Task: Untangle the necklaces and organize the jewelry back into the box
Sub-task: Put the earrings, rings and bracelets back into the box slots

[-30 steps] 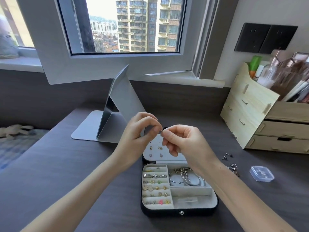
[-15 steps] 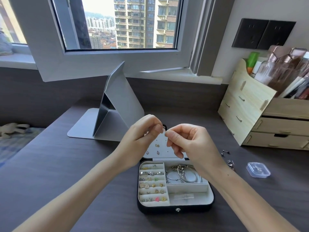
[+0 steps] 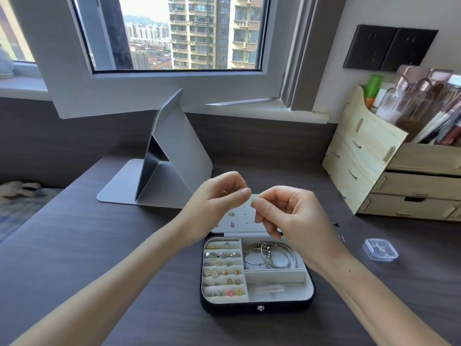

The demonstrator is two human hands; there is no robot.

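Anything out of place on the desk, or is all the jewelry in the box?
Yes. A few tiny metal pieces lie loose on the dark wood desk, between the open black jewelry box and the small clear plastic case; too small to identify. Nothing else stands out.

Both my left hand [image 3: 214, 203] and right hand [image 3: 287, 216] are up in the air pinching a tiny piece [image 3: 252, 201], fingertips nearly touching, so nothing fits between them. Straight below the grip is the open jewelry box [image 3: 257, 309], and its raised lid [image 3: 239, 221] stands just behind and under my knuckles, blocking a low move forward. Beyond my left hand the folded mirror stand [image 3: 179, 151] is in the way. Left of my left wrist the desk [image 3: 99, 245] is bare, loads of room. Out right, a small clear case [image 3: 380, 249] sits near my right forearm and the wooden organizer [image 3: 361, 156] further back, with bare desk between them
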